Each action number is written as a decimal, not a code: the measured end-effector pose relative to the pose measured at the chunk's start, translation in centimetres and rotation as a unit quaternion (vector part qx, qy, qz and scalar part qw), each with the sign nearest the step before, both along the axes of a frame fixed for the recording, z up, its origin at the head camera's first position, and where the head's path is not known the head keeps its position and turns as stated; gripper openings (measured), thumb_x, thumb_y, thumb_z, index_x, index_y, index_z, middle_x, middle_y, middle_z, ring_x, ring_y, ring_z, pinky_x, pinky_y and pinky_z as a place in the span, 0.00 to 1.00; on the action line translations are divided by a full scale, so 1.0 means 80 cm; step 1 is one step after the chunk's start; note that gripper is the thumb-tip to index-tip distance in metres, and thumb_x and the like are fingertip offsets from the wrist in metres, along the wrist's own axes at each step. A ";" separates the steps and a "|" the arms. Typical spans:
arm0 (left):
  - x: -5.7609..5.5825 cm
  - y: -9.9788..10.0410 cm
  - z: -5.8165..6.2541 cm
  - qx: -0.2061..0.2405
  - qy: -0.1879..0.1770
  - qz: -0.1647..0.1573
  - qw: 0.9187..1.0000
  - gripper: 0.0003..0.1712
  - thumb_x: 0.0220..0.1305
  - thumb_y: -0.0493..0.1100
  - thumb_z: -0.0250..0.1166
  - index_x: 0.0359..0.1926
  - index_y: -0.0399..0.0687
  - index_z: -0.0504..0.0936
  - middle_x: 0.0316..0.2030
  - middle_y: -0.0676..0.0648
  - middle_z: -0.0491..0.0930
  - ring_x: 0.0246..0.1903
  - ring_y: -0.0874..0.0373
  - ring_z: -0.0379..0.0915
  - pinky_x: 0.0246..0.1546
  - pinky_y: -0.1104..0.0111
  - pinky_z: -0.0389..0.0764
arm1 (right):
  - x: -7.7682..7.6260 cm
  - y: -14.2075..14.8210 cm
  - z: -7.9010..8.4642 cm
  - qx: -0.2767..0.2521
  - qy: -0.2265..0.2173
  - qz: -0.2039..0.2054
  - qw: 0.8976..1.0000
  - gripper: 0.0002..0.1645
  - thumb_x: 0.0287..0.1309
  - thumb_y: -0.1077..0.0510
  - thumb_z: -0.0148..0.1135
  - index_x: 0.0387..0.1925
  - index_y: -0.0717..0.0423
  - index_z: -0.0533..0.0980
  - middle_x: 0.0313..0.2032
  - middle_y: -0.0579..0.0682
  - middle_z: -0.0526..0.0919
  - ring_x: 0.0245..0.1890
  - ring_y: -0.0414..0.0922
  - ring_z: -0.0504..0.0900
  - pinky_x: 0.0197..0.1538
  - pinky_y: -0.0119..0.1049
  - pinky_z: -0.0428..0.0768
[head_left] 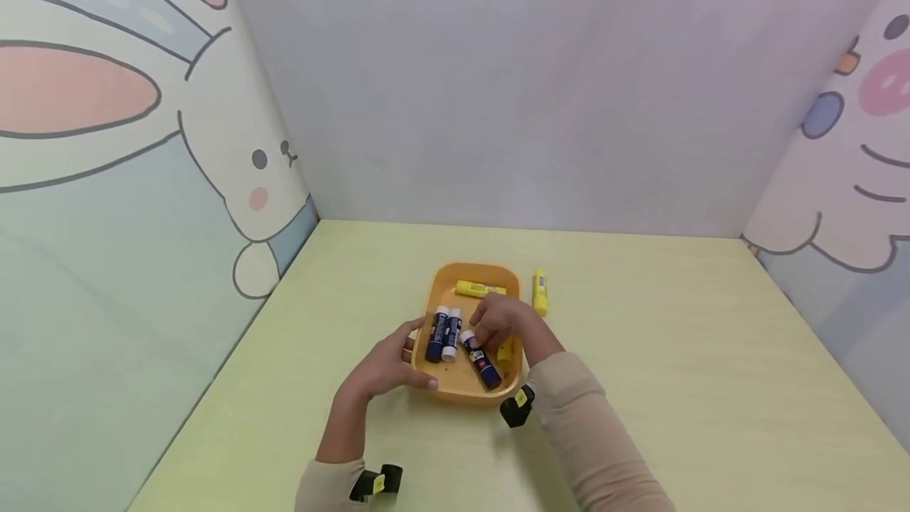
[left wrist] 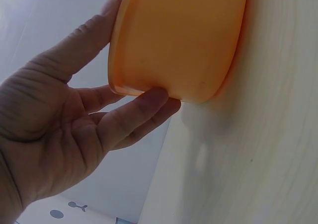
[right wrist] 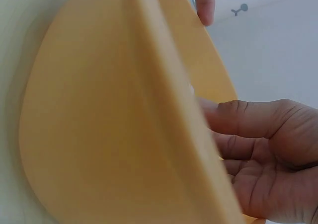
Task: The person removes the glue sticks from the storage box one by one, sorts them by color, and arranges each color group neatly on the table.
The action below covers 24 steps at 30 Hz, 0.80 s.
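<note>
An orange plastic basket (head_left: 462, 395) stands on the table, its left near corner gripped by my left hand (head_left: 387, 362). In the left wrist view the thumb lies along one side of the basket wall (left wrist: 174, 40) and the fingers along the other. My right hand (head_left: 501, 318) reaches inside with curled fingers and pinches a dark blue glue stick (head_left: 483, 366) near its white end. Two more blue glue sticks (head_left: 437, 334) lie side by side at the basket's left. The basket wall hides the right fingertips in the right wrist view.
A yellow glue stick (head_left: 480, 289) lies at the basket's far end, and another yellow one (head_left: 505, 351) is partly under my right hand. Outside, right of the basket, lies a further yellow glue stick (head_left: 540, 292). Pale walls with cartoon animals enclose the table (head_left: 675, 354).
</note>
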<state>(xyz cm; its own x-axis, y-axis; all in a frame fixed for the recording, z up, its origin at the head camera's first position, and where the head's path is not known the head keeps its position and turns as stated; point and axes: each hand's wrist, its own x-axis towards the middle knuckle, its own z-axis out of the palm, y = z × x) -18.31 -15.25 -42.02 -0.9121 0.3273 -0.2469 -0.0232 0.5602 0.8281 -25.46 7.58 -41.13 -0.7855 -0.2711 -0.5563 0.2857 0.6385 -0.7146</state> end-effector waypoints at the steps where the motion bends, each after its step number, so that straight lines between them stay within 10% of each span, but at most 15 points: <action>1: 0.000 0.001 0.000 -0.001 -0.001 0.000 1.000 0.59 0.36 0.47 0.80 0.69 0.51 0.57 0.49 0.41 0.71 0.46 0.47 0.69 0.42 0.53 0.73 | 0.000 0.000 0.000 0.003 0.001 0.002 1.000 0.22 0.47 0.68 0.69 0.47 0.61 0.76 0.36 0.54 0.79 0.32 0.48 0.81 0.37 0.39 0.79; 24: -0.003 0.000 0.000 0.013 0.007 -0.011 1.000 0.59 0.37 0.44 0.80 0.69 0.49 0.57 0.47 0.41 0.72 0.44 0.48 0.71 0.39 0.56 0.74 | -0.006 -0.006 -0.014 0.027 0.021 0.090 0.995 0.12 0.44 0.68 0.70 0.34 0.57 0.80 0.31 0.50 0.80 0.28 0.44 0.79 0.35 0.37 0.78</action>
<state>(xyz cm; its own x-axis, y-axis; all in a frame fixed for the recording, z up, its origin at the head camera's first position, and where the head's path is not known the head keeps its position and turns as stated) -18.54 -15.27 -42.04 -0.9080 0.3527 -0.2260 0.0000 0.5395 0.8420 -25.95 7.06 -42.27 -0.7496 -0.3808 -0.5413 0.1331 0.7145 -0.6869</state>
